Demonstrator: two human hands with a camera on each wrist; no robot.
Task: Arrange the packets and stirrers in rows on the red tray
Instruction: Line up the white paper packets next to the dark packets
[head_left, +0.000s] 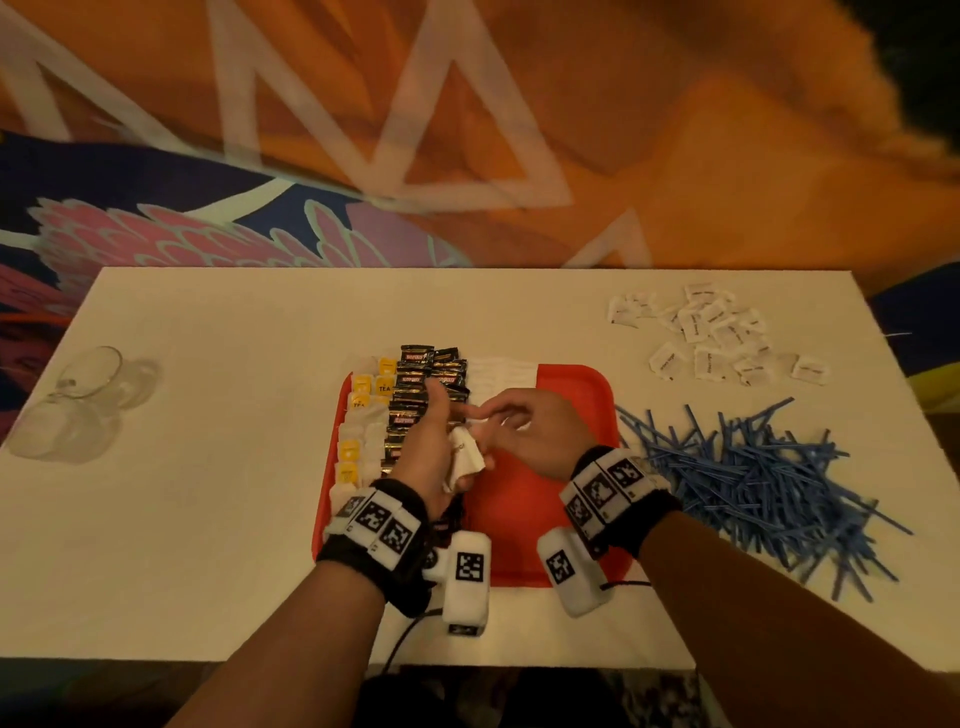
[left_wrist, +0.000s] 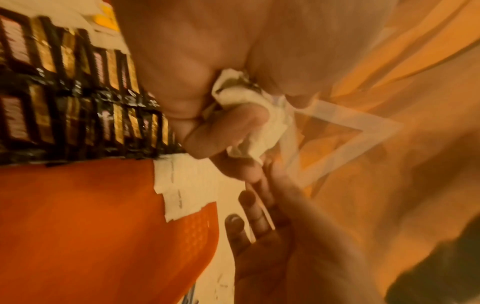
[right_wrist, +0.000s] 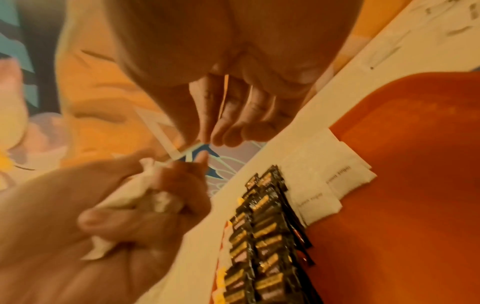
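Observation:
The red tray (head_left: 566, 415) lies mid-table. Along its left side run rows of yellow and white tea packets (head_left: 361, 415), then black coffee packets (head_left: 418, 387). A short row of white sugar packets (head_left: 501, 376) lies at the tray's far edge. Over the black rows, my left hand (head_left: 441, 436) grips a crumpled bunch of white packets (head_left: 465, 460), also seen in the left wrist view (left_wrist: 262, 127) and the right wrist view (right_wrist: 145, 193). My right hand (head_left: 501, 415) hovers beside it over the tray, its relaxed fingers (right_wrist: 233, 127) pointing toward the left hand and holding nothing.
Loose white sugar packets (head_left: 711, 335) are scattered at the table's back right. A large heap of blue stirrers (head_left: 753, 478) lies right of the tray. Clear glass cups (head_left: 83, 405) lie at the left edge. The tray's right half (right_wrist: 415, 185) is bare red.

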